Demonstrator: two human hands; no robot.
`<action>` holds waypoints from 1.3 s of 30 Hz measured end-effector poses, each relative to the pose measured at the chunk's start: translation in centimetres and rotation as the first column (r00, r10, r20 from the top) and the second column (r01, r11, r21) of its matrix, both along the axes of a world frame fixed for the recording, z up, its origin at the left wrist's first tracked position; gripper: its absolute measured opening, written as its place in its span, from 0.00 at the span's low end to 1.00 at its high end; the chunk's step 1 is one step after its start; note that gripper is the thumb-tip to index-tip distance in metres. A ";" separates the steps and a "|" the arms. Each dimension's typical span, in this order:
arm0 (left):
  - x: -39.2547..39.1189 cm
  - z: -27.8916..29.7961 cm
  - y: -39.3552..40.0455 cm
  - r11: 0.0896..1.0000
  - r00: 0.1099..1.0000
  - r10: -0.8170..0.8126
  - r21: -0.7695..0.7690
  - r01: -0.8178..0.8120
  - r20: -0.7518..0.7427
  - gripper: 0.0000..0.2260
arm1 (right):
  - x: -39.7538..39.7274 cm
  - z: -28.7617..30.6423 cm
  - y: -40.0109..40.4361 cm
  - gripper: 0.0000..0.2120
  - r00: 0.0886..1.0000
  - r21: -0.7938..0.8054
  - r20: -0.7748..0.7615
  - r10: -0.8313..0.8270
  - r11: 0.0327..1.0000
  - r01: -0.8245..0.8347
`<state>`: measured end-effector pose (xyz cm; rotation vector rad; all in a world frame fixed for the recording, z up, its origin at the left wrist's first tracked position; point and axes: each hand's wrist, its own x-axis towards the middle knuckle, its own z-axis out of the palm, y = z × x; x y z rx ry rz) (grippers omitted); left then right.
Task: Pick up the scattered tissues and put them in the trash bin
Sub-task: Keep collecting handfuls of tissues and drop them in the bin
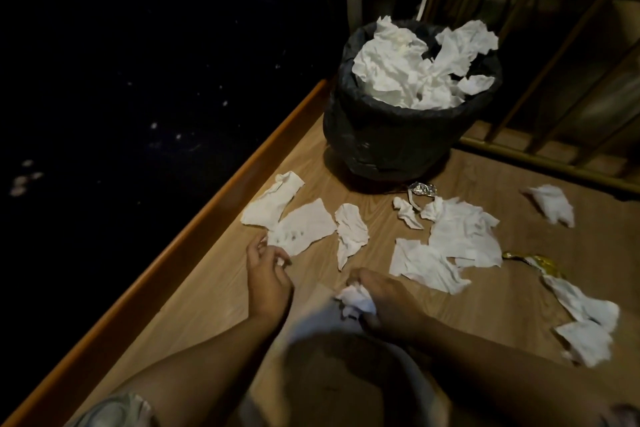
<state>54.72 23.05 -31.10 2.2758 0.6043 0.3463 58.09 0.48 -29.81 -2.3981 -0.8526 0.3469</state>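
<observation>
A trash bin (391, 146) lined with a black bag stands at the far end of the wooden floor, heaped with white tissues (415, 66). Several white tissues lie scattered before it: a flat one (301, 227), a twisted one (351, 232), a large pile (457, 239), one at the far right (554, 203) and more at the near right (585, 326). My left hand (268, 270) touches the near edge of the flat tissue, with a small white scrap at its fingertips. My right hand (384, 298) is closed around a crumpled tissue (356, 300).
A raised wooden border (207, 222) runs along the left, with dark ground beyond it. Railing bars (540, 80) stand behind and to the right of the bin. A foil scrap (420, 189) and a yellow wrapper (535, 262) lie among the tissues.
</observation>
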 end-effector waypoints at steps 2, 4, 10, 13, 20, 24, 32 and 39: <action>1.5 1.5 0.6 0.996 0.997 0.030 -0.085 -0.023 0.075 0.10 | 1.4 1.1 0.6 0.17 0.996 0.083 -0.060 -0.067 0.994 0.072; 3.6 3.1 1.3 0.984 0.986 0.059 -0.173 -0.032 0.156 0.06 | 3.3 2.0 1.5 0.16 0.989 0.131 -0.052 -0.142 0.980 0.147; 9.0 3.6 1.0 0.997 0.996 0.007 -0.083 0.000 0.091 0.09 | 8.9 3.7 3.3 0.26 0.943 -0.018 0.094 -0.321 0.946 0.324; 10.0 1.6 0.5 0.995 0.995 -0.097 0.010 0.097 -0.028 0.15 | 10.5 3.7 4.0 0.17 0.896 0.097 0.003 -0.444 0.892 0.442; 7.7 -2.5 0.9 0.854 0.830 -0.467 0.088 0.513 -0.304 0.21 | 9.4 -0.5 3.3 0.22 0.993 -0.229 0.054 -0.104 0.967 0.114; 4.3 -3.5 0.9 0.822 0.843 -0.516 0.186 0.538 -0.154 0.19 | 6.6 -2.9 1.3 0.38 0.998 -0.255 0.067 0.007 0.967 0.010; 4.0 -2.4 2.8 0.752 0.770 -0.637 0.195 0.629 -0.028 0.14 | 6.9 -2.7 0.2 0.14 0.991 -0.150 0.117 -0.057 0.986 0.075; 9.4 1.1 2.4 0.960 0.964 -0.254 0.142 0.241 0.077 0.22 | 9.6 1.1 3.7 0.14 0.943 0.134 0.018 -0.332 0.936 0.327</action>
